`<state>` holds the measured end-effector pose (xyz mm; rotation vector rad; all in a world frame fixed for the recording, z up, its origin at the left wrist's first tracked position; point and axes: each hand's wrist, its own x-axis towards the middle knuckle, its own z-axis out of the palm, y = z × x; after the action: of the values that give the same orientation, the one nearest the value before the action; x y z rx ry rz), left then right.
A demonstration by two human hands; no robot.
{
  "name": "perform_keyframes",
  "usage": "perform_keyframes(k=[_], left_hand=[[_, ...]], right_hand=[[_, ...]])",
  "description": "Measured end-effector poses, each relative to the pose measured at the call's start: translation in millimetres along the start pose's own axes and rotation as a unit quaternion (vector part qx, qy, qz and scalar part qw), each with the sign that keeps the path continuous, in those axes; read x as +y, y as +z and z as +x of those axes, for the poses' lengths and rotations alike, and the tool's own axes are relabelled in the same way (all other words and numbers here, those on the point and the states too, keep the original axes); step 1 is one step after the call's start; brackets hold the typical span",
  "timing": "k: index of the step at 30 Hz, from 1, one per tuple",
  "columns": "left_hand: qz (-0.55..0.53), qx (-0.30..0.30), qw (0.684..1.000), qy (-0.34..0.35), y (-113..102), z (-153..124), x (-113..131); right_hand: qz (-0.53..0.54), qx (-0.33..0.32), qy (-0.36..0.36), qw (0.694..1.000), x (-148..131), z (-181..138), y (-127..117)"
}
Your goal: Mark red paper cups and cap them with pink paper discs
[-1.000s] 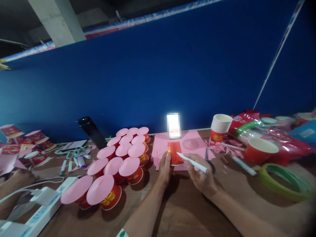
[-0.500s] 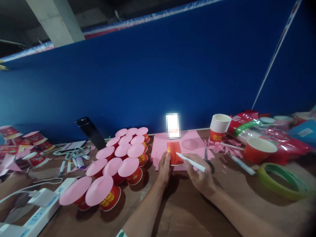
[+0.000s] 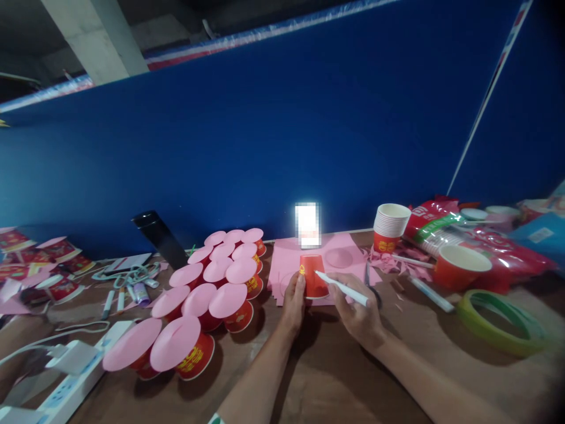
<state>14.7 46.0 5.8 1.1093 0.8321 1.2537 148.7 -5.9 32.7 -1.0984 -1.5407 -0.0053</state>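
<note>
My left hand [image 3: 293, 299] grips a red paper cup [image 3: 314, 280] by its left side, the cup upside down with its rim toward me. A white marker [image 3: 346, 290] sits in the closed fingers of my right hand [image 3: 359, 312], its tip at the cup's right side. Behind and under the cup lie pink paper sheets [image 3: 282, 259], with a pink paper cone [image 3: 339, 257] on top. Scissors [image 3: 373, 288] lie partly hidden behind my right hand. To the left stand several upturned red cups [image 3: 198, 356] topped with pink paper discs [image 3: 175, 343].
Right: stacked paper cups [image 3: 391, 227], a red upright cup [image 3: 461, 268], green tape [image 3: 503, 324], a capped marker [image 3: 431, 294] and red packaging [image 3: 435, 221]. Left: a power strip [image 3: 66, 383], black flask [image 3: 161, 238] and another person's arm [image 3: 22, 344]. A glowing pixelated rectangle [image 3: 308, 224] stands before the blue partition [image 3: 265, 135].
The view has shifted slightly. The cup and marker stay in my hands, and the marker tip remains close to the cup's side.
</note>
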Motion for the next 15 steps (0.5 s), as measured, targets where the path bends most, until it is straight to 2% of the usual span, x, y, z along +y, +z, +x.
perform_keyframes(k=[10, 15], left_hand=[[0.064, -0.003, 0.998, -0.017, 0.1, -1.4, -0.2], [0.081, -0.019, 0.997, 0.008, -0.2, -1.9, 0.5]], right_hand=[[-0.015, 0.024, -0.005, 1.0, 4.6, 0.1, -0.6], [-0.007, 0.036, -0.016, 0.999, 5.5, 2.7, -2.0]])
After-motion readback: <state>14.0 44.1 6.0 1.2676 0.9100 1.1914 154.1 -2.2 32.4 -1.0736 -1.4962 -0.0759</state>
